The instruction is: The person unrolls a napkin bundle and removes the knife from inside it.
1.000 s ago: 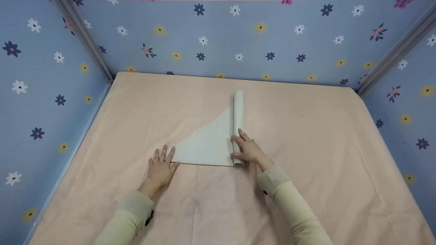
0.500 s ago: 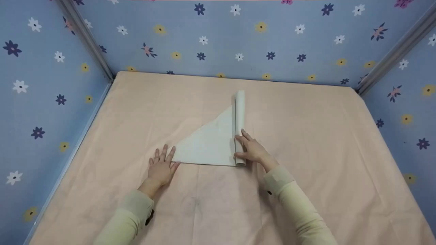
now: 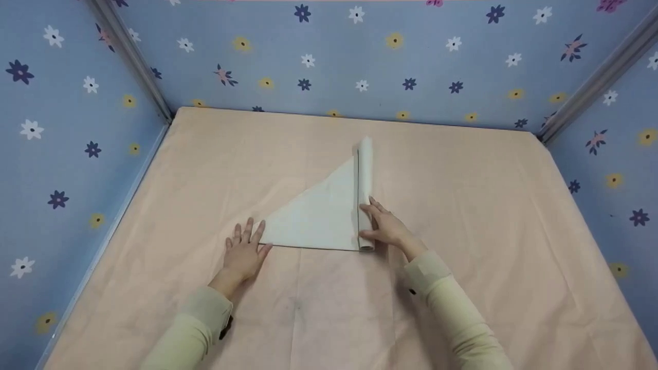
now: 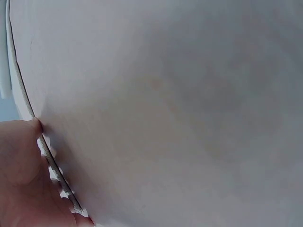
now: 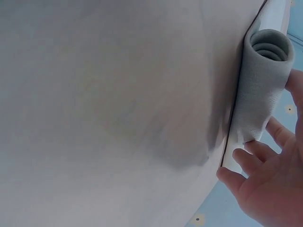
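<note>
A pale, whitish-green cloth lies on the covered table, its left part flat and tapering to a corner. Along its right side it is wound into a roll, whose spiral end shows in the right wrist view. My right hand holds the roll near its close end, thumb and fingers bent over it. At the flat left corner my left hand rests with fingers spread and straight, pressing the cloth down. Only part of that hand appears in the left wrist view, beside the cloth edge.
A peach-coloured, slightly creased cover spreads over the table. Blue flowered panels rise at the back and on both sides, with grey metal posts at the back corners.
My right hand has shifted a little to the right with the roll, and the flat part of the cloth has grown wider. My left hand has stayed in place.
</note>
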`<act>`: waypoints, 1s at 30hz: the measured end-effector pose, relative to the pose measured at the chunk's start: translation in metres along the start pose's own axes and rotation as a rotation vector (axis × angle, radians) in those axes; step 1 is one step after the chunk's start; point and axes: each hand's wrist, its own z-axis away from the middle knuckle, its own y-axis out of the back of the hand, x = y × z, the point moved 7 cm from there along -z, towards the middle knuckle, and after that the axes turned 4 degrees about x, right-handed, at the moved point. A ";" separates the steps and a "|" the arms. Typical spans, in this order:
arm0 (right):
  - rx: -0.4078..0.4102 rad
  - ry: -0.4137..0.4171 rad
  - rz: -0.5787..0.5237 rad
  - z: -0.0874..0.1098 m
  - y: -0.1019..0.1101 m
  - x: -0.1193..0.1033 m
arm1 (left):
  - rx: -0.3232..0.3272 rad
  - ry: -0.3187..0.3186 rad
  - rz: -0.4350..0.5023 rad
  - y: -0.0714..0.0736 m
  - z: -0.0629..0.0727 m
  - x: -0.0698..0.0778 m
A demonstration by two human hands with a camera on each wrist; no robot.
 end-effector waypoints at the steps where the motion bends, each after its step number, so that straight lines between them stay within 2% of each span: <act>1: -0.002 -0.005 -0.004 0.001 0.000 0.001 | -0.001 0.000 -0.001 0.000 0.000 0.000; 13: -0.045 -0.040 -0.084 0.007 0.003 0.011 | 0.008 -0.006 -0.009 0.001 0.000 0.000; 22: -0.024 0.009 -0.107 0.010 0.004 0.015 | 0.001 0.006 -0.017 0.000 0.000 0.000; 30: -0.034 -0.005 -0.103 0.012 0.006 0.020 | 0.007 0.007 -0.011 0.000 -0.001 -0.001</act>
